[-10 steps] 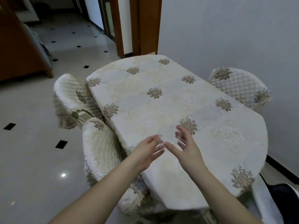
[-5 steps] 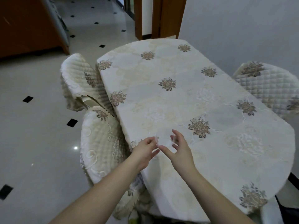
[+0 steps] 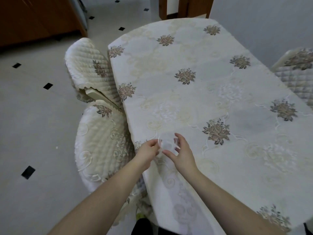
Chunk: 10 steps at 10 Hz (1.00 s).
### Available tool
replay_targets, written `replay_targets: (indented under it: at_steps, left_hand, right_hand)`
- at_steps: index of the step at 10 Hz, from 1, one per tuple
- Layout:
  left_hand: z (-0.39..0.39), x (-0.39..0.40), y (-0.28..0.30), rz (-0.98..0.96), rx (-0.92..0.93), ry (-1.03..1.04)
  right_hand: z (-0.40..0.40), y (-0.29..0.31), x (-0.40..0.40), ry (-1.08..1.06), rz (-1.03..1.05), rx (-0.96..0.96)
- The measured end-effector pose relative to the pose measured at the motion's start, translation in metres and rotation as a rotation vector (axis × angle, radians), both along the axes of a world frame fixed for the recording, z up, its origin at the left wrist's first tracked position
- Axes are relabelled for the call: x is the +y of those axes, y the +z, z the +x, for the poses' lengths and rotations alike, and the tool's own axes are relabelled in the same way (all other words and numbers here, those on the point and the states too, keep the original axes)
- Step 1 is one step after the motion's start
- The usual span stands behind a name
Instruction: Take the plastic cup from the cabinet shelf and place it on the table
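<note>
- A clear plastic cup (image 3: pixel 167 144) is held between both hands over the near left part of the table (image 3: pixel 194 99), close to its left edge.
- The left hand (image 3: pixel 147 152) is closed on the cup's left side with fingertips at the rim; the right hand (image 3: pixel 182 152) is curled round its right side, thumb low, fingers at the far rim.
- Two hands are probably used because the thin, transparent wall is easily squeezed or tipped.
- Whether the base is already touching the flowered tablecloth cannot be told; the cup's outline is faint against it.
- The spot is judged convenient: reachable, flat, with nothing standing near, though near the edge beside the quilted chair (image 3: pixel 101 141).
</note>
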State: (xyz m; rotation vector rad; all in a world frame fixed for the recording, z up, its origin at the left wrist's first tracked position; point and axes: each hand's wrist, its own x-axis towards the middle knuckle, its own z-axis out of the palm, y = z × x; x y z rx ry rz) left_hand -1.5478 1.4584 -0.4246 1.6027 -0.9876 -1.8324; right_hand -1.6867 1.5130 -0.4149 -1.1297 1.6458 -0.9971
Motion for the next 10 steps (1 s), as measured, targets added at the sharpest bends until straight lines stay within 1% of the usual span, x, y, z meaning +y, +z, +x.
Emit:
replay_targets:
  at_steps: [3,5,6,7,10]
  left_hand:
    - [-0.004,-0.007,-0.009,-0.001,-0.056,0.005]
    - [-0.005,-0.005,-0.008,-0.043,-0.101,-0.034]
    - [-0.004,-0.005,-0.01,-0.064,-0.159,-0.07]
    - [-0.003,-0.004,-0.009,-0.062,-0.202,-0.077]
    - [-0.002,0.001,-0.004,-0.052,-0.206,-0.015]
  right_hand:
    - [-0.007,-0.017,-0.001,0.038,0.07,0.035]
    - [-0.011,-0.015,0.001,0.054,0.038,0.179]
    - [-0.013,-0.015,0.002,0.072,0.045,0.198]
    - [-0.014,-0.013,0.002,0.089,0.08,0.181]
    - [-0.016,-0.012,0.007,0.098,0.094,0.18]
